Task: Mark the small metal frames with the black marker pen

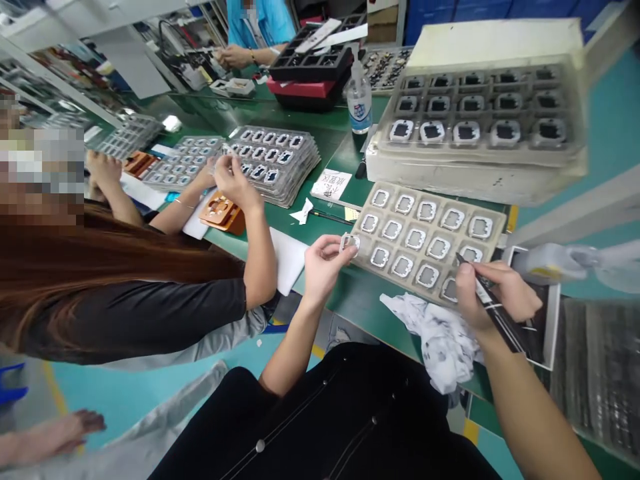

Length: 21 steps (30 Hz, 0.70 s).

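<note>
Between the thumb and fingers of my left hand (325, 263) is a small white frame (350, 245), at the left edge of a clear tray (407, 248) with rows of similar white frames. My right hand (493, 293) grips a black pen (493, 310), its tip over the tray's right part near a frame in the front row. Just below the tray lies a crumpled white cloth (443, 343). Behind it, a stack of clear trays (480, 143) carries frames with dark centres.
A co-worker's hands (237, 180) are close on the left, by an orange fixture (223, 212) and stacked trays (295, 173). A pump bottle (360, 100) stands behind. At right are a spray bottle (555, 260) and more stacked trays (600, 360). Another person (260, 30) sits opposite.
</note>
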Available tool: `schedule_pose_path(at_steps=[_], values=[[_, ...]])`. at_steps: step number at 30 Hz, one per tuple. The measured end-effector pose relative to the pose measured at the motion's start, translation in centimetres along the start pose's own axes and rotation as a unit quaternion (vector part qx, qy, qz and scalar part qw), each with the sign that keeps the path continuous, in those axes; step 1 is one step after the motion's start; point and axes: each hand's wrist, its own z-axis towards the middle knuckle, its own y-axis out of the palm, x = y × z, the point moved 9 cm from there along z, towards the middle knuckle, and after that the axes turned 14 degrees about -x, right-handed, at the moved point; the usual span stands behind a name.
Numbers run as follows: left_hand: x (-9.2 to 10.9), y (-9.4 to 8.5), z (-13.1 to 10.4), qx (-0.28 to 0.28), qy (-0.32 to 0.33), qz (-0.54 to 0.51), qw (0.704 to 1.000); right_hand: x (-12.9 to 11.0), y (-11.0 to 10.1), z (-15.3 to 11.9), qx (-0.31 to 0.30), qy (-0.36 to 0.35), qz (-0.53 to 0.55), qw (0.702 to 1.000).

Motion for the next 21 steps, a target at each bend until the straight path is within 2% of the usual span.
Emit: schedule_pose_path(at_steps=[3,10,14,15,17,18,21], values=[[0.6,0.3,-0.3,0.002,0.003,0.005,1.0,-0.9,-0.3,0.6,-0.001,-0.012,-0.011,1.0],[0.7,0.2,-0.1,0.013,0.007,0.071,0.997,-1.1,0.4,0.6,-0.007,-0.019,-0.002,1.0],[0.5,0.2,-0.2,-0.007,0.004,0.124,0.992,-1.5,0.4,0.7,-0.011,-0.008,0.04,0.999],[0.6,0.2,-0.2,-0.012,-0.003,0.15,0.989,-1.8,0.4,0.6,-0.021,0.001,0.023,1.0],[0.5,-0.4,-0.3,0.005,-0.03,0.239,0.97,-2.3,0.9,0.5,-0.057,0.014,-0.028,0.998],[0.2,-0.6,0.0,-0.003,-0.059,0.299,0.952,-2.3,1.4,0.3,-0.084,0.024,-0.052,0.995],[-0.7,-1.3,1.0,0.007,-0.094,0.391,0.915,-1.5,2.9,0.0,-0.146,0.057,-0.109,0.982]])
